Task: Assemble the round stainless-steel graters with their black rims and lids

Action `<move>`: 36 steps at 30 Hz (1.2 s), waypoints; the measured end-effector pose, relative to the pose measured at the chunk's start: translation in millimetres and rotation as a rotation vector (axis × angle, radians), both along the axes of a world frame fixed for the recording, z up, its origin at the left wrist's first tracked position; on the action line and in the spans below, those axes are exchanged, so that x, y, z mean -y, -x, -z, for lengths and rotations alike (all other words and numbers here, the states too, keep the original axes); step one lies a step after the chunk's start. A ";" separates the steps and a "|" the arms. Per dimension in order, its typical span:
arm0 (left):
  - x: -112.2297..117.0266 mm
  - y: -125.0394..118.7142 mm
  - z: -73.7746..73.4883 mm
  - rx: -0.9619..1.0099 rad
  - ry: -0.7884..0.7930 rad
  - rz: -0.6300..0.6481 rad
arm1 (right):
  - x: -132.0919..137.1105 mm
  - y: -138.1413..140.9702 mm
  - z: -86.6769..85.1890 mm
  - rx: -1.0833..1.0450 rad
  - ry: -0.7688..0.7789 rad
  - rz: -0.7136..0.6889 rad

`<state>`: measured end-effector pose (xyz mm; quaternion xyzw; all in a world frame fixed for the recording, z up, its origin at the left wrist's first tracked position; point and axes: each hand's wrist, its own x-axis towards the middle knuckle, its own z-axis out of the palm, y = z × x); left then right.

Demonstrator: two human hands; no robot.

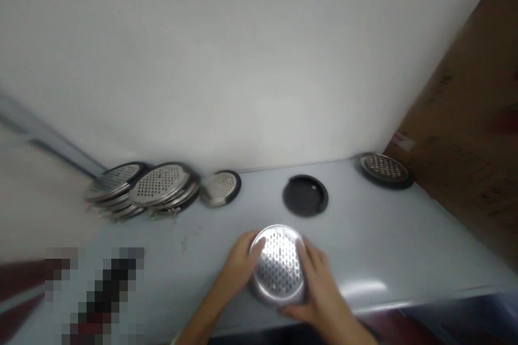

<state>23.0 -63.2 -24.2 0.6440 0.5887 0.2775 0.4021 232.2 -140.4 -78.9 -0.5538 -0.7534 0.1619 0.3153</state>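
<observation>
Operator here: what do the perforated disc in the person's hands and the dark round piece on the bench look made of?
The perforated disc, between the left hand and right hand, looks like stainless steel: bright, smooth, with strong glare. The dark round piece looks like matte black plastic, given its dull surface, though rubber can't be ruled out.

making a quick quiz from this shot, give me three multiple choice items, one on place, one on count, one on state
1. Where is the black-rimmed perforated disc? A under a hand B by the cardboard sheet C on the floor
2. Leaving out the left pile and the nearest disc, how many discs show? A two B three C five
3. That nearest disc is: A held by left hand and right hand B untouched C in a box
1 B: it sits at the table's far corner.
2 B: a small perforated one, a black one, the black-rimmed one.
3 A: both hands clasp its rim.
</observation>
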 end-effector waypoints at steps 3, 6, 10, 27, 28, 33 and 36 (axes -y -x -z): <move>-11.1 5.0 0.2 0.038 0.067 0.043 | -7.4 -5.5 -6.4 -0.052 0.002 -0.081; -26.7 7.7 0.8 0.193 0.159 -0.063 | -36.2 -27.4 -21.2 -0.129 0.006 0.005; -54.0 -0.2 -7.7 0.428 0.305 -0.233 | -113.4 -66.8 -39.2 -0.045 -0.123 0.390; -109.0 -34.5 2.1 0.252 0.137 -0.059 | -205.2 -70.0 -25.2 0.040 0.078 0.269; -110.6 -34.4 0.6 0.225 0.127 -0.039 | -204.0 -69.6 -26.0 0.042 0.077 0.262; -117.3 -38.3 -7.0 -0.056 0.016 0.052 | -197.9 -62.7 -31.1 0.048 0.068 0.234; -120.9 -43.5 -9.2 -0.135 -0.077 0.036 | -195.0 -57.8 -33.8 0.055 0.065 0.219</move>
